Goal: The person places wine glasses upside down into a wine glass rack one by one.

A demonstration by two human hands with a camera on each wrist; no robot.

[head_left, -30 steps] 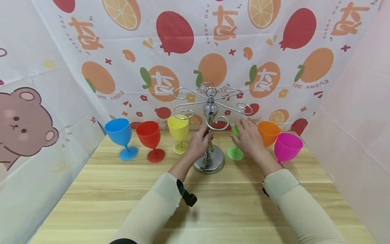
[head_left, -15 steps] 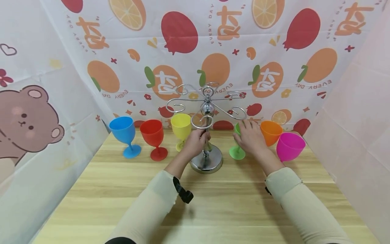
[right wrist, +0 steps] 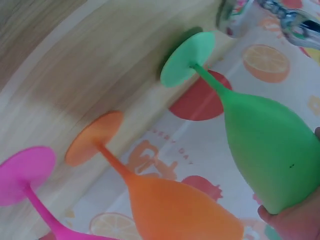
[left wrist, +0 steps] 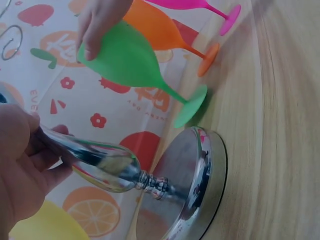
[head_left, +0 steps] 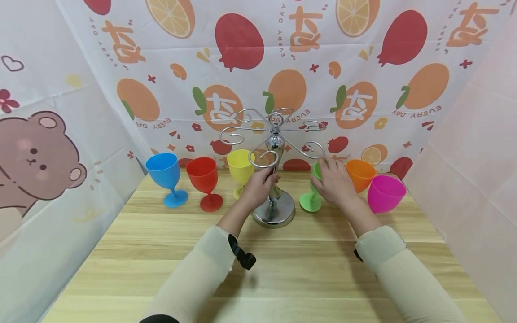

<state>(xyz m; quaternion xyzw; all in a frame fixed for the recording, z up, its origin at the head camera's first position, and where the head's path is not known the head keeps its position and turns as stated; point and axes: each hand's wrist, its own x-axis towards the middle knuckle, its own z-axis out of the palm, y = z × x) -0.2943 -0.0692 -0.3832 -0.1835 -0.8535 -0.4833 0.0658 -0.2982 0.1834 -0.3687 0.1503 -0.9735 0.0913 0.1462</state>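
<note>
My left hand [head_left: 260, 187] grips the post of a chrome stand [head_left: 275, 214], whose curled wire arms fan out at the top. In the left wrist view the fingers [left wrist: 50, 170] wrap the post above its round base. My right hand [head_left: 334, 181] holds the green goblet [head_left: 310, 202] by the rim of its bowl, just right of the stand. The right wrist view shows the thumb [right wrist: 290, 220] against the green bowl and a dark shadow beside the goblet's foot. Part of the green bowl is hidden behind the right hand in the head view.
An orange goblet [head_left: 361, 175] and a magenta goblet [head_left: 386, 194] stand close right of the right hand. Blue [head_left: 163, 171], red [head_left: 203, 176] and yellow goblets [head_left: 240, 167] line the left side. A fruit-print cloth [head_left: 250, 89] hangs behind the wooden table [head_left: 161, 251].
The stand has turned in my left hand, its wire arms shifting round, mostly in the first half second. The green goblet's foot has moved slightly left toward the stand.
</note>
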